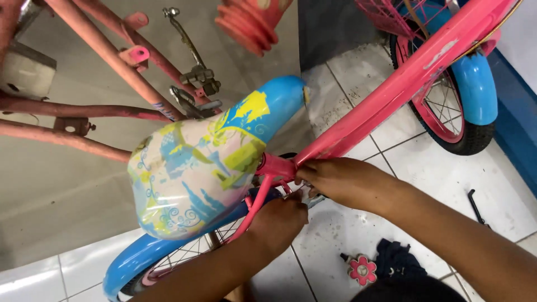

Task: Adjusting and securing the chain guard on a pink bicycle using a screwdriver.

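Floor (447,179): white square tiles w/ dark grout, smudged w/ grey dirt near centre. Left part is a plain grey-beige concrete slab (67,190), a step up from the tiles. Dark grey wall strip (324,28) at top centre; blue wall base (520,128) along the right edge. Even daylight-type light, soft shadows, no lamps in view.

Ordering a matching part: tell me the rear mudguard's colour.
Blue: the rear mudguard under the saddle, clearest in the head view.
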